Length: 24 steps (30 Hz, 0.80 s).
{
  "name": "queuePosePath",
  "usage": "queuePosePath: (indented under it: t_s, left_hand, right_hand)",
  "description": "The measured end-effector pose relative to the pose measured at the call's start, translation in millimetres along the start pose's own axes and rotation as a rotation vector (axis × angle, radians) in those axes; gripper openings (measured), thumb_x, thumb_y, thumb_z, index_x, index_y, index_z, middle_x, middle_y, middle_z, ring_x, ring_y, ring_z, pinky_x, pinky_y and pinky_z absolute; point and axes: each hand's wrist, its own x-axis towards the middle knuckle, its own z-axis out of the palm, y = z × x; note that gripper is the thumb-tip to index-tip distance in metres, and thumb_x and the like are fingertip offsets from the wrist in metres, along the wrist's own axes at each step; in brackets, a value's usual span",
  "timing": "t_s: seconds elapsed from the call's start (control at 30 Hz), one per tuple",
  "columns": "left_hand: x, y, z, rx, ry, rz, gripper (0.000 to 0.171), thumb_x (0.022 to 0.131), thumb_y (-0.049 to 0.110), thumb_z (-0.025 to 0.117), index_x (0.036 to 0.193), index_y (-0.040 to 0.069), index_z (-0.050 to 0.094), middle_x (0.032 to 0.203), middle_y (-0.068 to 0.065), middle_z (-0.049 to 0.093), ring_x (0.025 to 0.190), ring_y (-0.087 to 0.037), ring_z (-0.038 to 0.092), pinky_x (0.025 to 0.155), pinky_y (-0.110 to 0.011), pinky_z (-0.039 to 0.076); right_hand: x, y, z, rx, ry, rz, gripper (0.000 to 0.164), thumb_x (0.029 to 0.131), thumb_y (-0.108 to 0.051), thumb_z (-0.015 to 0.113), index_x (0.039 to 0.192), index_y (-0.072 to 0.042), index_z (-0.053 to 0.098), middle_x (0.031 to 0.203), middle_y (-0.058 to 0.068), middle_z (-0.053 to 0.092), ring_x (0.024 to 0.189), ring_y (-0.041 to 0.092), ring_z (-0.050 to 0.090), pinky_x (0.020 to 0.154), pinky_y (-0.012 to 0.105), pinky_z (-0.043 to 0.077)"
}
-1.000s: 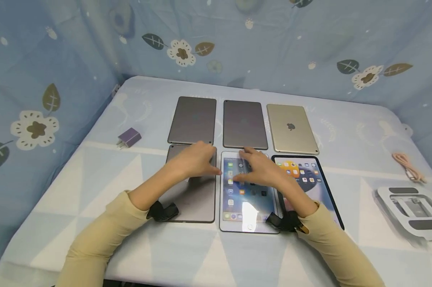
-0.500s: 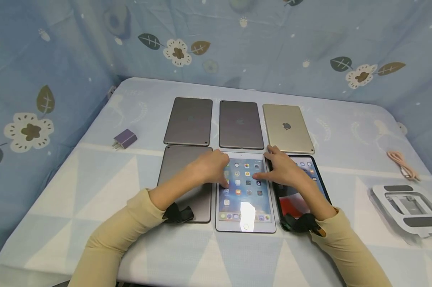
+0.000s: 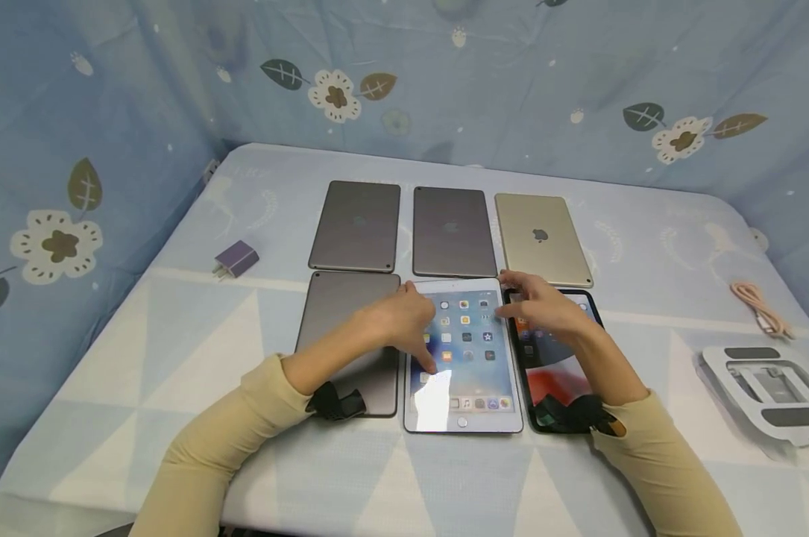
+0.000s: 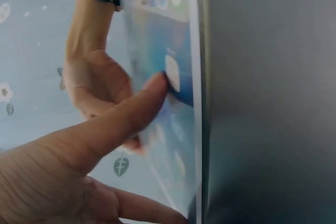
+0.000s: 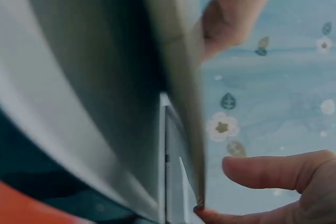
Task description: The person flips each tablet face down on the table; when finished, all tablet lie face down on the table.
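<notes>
A white-framed tablet (image 3: 471, 384) with its screen lit lies in the middle of the front row, its right edge raised. My left hand (image 3: 402, 321) is at its left side. The left thumb (image 4: 156, 83) presses on the glass, and the left index finger reaches the tablet's edge. Around the top right corner is my right hand (image 3: 545, 309). In the right wrist view its index fingertip (image 5: 200, 210) touches the lifted edge, while the thumb (image 5: 252, 170) is straight and apart. The right hand's other fingers are hidden. Under that hand lies a black-framed tablet (image 3: 557, 369).
A grey tablet (image 3: 340, 294) lies face down under my left forearm. Behind are two grey tablets (image 3: 357, 224) (image 3: 452, 233) and a gold one (image 3: 543, 239). A purple plug (image 3: 237, 259) lies left; a pink cable (image 3: 756, 302) and white stand (image 3: 769, 391) are right.
Both hands have moved right, the left from the grey tablet to the white tablet's screen and the right to its corner. The white tablet's right edge has risen.
</notes>
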Motion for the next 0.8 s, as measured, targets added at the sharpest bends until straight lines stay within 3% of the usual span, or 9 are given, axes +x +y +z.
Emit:
queuePosePath:
  t_s: [0.1, 0.17, 0.23, 0.33, 0.47, 0.63, 0.7, 0.8]
  left_hand:
    - [0.0, -2.1, -1.0, -0.008, 0.000, 0.029, 0.058, 0.066, 0.052, 0.083, 0.090, 0.004, 0.062, 0.083, -0.003, 0.057, 0.090, -0.022, 0.047, 0.086, -0.034, 0.043]
    - [-0.2, -3.8, -1.9, -0.052, 0.004, 0.033, 0.075, 0.066, 0.050, 0.084, 0.111, -0.006, 0.060, 0.102, -0.011, 0.064, 0.102, -0.027, 0.052, 0.097, -0.036, 0.042]
    - [-0.1, -5.4, -3.0, -0.097, -0.005, 0.034, 0.096, 0.067, 0.047, 0.085, 0.132, -0.012, 0.046, 0.124, -0.020, 0.059, 0.118, -0.031, 0.052, 0.107, -0.038, 0.039]
    - [1.8, -6.5, -4.2, -0.165, -0.010, 0.024, 0.121, 0.066, 0.045, 0.086, 0.148, -0.012, 0.017, 0.144, -0.027, 0.041, 0.135, -0.035, 0.040, 0.113, -0.041, 0.034]
    - [8.3, -4.1, -5.5, -0.202, -0.021, 0.039, 0.123, 0.068, 0.046, 0.085, 0.150, -0.008, 0.012, 0.152, -0.025, 0.032, 0.141, -0.032, 0.032, 0.116, -0.039, 0.029]
    - [20.2, 4.4, -6.8, -0.235, -0.019, 0.066, 0.125, 0.068, 0.048, 0.084, 0.151, -0.007, 0.009, 0.154, -0.021, 0.031, 0.143, -0.029, 0.030, 0.117, -0.036, 0.026]
    - [25.2, 7.5, -7.7, -0.237, -0.021, 0.078, 0.125, 0.068, 0.048, 0.084, 0.151, -0.007, 0.009, 0.153, -0.020, 0.033, 0.143, -0.028, 0.032, 0.116, -0.035, 0.028]
    - [32.0, 11.3, -9.3, -0.234, -0.018, 0.104, 0.125, 0.068, 0.048, 0.084, 0.151, -0.008, 0.010, 0.151, -0.019, 0.037, 0.141, -0.027, 0.035, 0.115, -0.034, 0.031]
  right_hand:
    - [-3, -4, -6, 0.130, -0.049, -0.055, 0.055, 0.091, 0.000, 0.053, 0.140, 0.010, 0.030, 0.140, 0.032, 0.042, 0.117, 0.031, 0.055, 0.092, 0.031, 0.051]
    - [-6, -7, -8, 0.184, -0.066, -0.091, 0.058, 0.091, 0.003, 0.051, 0.143, 0.009, 0.026, 0.141, 0.032, 0.041, 0.114, 0.022, 0.059, 0.088, 0.023, 0.051]
    - [-8, -11, -10, 0.213, -0.066, -0.110, 0.061, 0.092, 0.003, 0.051, 0.146, 0.007, 0.022, 0.144, 0.032, 0.038, 0.113, 0.021, 0.059, 0.087, 0.022, 0.051]
    - [-13, -18, -11, 0.192, -0.031, -0.128, 0.063, 0.092, 0.001, 0.052, 0.148, 0.006, 0.022, 0.148, 0.031, 0.034, 0.125, 0.033, 0.053, 0.088, 0.017, 0.049]
    - [-19, -26, -16, 0.159, 0.009, -0.145, 0.064, 0.093, -0.003, 0.053, 0.149, 0.004, 0.021, 0.151, 0.029, 0.031, 0.136, 0.046, 0.036, 0.089, 0.013, 0.045]
    - [-25, -28, -24, 0.164, 0.013, -0.164, 0.065, 0.095, -0.002, 0.050, 0.151, 0.004, 0.018, 0.152, 0.029, 0.028, 0.137, 0.047, 0.033, 0.089, 0.012, 0.046]
    - [-28, -28, -27, 0.156, 0.022, -0.169, 0.065, 0.096, -0.002, 0.049, 0.151, 0.003, 0.017, 0.152, 0.030, 0.028, 0.135, 0.039, 0.041, 0.088, 0.012, 0.046]
    - [-30, -28, -31, 0.145, 0.044, -0.182, 0.064, 0.097, -0.003, 0.049, 0.152, 0.002, 0.017, 0.151, 0.030, 0.030, 0.123, 0.014, 0.055, 0.088, 0.012, 0.047]
